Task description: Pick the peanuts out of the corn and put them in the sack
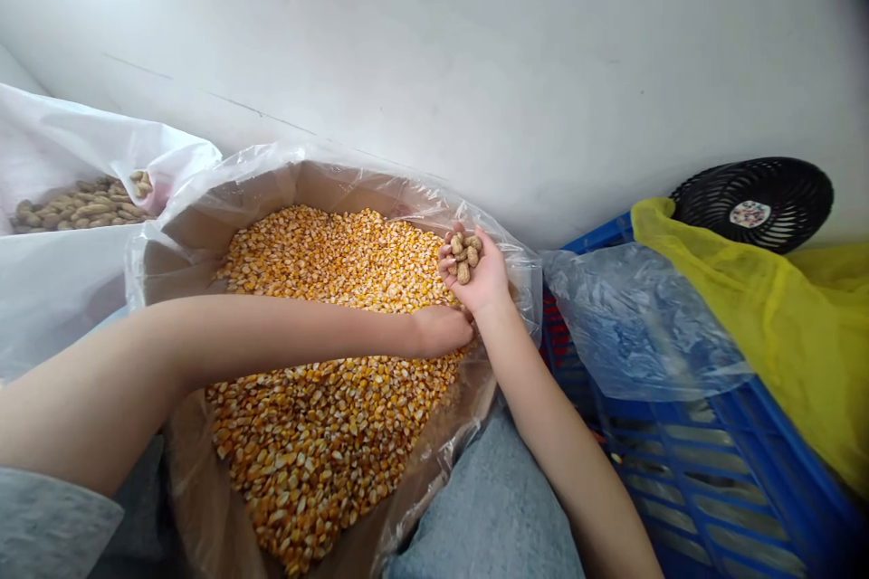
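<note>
Unshelled peanuts lie cupped in my right hand, palm up, with the fingers curled around them. It is above the right rim of a plastic-lined bag holding loose yellow corn kernels. My left arm reaches across the corn from the left. At the bag's right side, my left hand is lowered to the kernels, just below my right wrist. The back of that hand faces up and its fingers are bent down, their tips hidden, so I cannot see what they hold.
On the left, a white bag contains more peanuts. To the right stands a blue plastic crate with clear plastic and yellow mesh over it. A black fan rests against the white wall.
</note>
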`<state>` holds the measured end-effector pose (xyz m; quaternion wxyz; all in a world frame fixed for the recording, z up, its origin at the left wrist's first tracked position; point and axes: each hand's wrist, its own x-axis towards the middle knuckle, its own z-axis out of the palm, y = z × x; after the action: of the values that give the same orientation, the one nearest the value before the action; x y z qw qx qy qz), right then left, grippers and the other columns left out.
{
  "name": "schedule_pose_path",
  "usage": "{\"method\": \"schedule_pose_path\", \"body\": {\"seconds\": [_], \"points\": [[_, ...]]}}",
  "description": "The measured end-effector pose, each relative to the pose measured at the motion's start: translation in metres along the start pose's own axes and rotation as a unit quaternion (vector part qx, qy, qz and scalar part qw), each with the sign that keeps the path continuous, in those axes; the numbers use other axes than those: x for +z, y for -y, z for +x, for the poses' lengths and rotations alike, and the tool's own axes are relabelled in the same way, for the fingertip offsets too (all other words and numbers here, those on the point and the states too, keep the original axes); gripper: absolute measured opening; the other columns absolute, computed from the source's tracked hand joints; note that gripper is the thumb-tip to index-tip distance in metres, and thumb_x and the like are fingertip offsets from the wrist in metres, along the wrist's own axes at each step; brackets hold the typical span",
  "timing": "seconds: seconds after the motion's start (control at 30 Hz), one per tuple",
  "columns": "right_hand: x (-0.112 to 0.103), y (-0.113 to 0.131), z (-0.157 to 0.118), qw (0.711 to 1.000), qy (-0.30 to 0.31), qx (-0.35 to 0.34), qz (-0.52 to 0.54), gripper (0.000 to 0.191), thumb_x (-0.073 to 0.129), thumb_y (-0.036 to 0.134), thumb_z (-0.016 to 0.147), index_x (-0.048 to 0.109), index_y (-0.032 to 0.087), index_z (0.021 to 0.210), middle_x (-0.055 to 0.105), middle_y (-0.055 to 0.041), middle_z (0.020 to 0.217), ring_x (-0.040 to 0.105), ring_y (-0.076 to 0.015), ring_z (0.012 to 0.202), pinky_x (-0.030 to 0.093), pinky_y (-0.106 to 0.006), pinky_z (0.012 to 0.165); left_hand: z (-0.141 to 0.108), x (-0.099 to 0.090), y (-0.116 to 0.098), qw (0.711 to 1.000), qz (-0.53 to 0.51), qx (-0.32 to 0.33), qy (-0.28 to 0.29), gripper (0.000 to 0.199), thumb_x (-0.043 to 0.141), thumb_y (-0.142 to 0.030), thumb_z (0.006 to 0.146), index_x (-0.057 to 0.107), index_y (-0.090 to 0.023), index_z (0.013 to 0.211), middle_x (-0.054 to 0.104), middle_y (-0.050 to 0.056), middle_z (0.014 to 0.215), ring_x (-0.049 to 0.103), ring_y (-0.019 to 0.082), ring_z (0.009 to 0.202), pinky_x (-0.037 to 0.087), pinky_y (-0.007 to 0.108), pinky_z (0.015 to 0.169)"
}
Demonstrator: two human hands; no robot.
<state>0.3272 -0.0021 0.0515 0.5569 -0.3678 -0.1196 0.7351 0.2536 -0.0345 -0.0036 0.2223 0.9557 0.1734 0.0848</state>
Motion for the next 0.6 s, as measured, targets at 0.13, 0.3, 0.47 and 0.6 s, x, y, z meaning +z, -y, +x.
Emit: {"method": "schedule_pose_path", "body": {"seconds": [0.13,0.3,0.47,0.6], "points": [[-0.003,0.000,0.001,1.000,0.006,-0.002,0.005,0.021,0.037,0.031,0.077,0.054,0.019,0.083,0.056,0.0005,0.065,0.050,-0.0073,0.054,0.039,-0.014,0.040,0.007,-0.001,0.002,1.000,-0.007,-0.024,-0.004,0.032,0.040,-0.008,0.075,0.050,-0.006,0.105,0.055,0.013,0.103,0.052,0.017,0.091,0.040,0.026,0.081],[-0.002,0.000,0.001,1.000,0.006,-0.003,0.003,0.021,0.037,0.031,0.077,0.054,0.019,0.082,0.055,0.0004,0.063,0.050,-0.0076,0.054,0.038,-0.015,0.039,0.010,-0.005,0.005,1.000,-0.020,-0.012,0.012,0.031,0.046,-0.012,0.073,0.051,-0.007,0.103,0.055,0.012,0.105,0.050,0.019,0.095,0.039,0.027,0.084],[0.001,0.000,-0.001,1.000,-0.005,-0.003,0.006,0.021,0.036,0.031,0.077,0.053,0.019,0.081,0.055,0.0001,0.064,0.049,-0.0072,0.053,0.038,-0.014,0.039,0.014,-0.001,-0.005,0.999,0.005,-0.019,0.034,0.033,0.037,-0.007,0.077,0.048,-0.008,0.109,0.049,0.011,0.115,0.046,0.016,0.102,0.036,0.027,0.087],[0.002,0.000,-0.002,1.000,-0.012,-0.006,0.007,0.022,0.036,0.031,0.077,0.053,0.018,0.081,0.055,0.0000,0.064,0.049,-0.0071,0.053,0.037,-0.014,0.038,0.014,-0.008,-0.002,0.999,-0.014,-0.028,0.037,0.032,0.047,-0.013,0.072,0.052,-0.009,0.104,0.055,0.009,0.106,0.051,0.016,0.092,0.039,0.024,0.080]]}}
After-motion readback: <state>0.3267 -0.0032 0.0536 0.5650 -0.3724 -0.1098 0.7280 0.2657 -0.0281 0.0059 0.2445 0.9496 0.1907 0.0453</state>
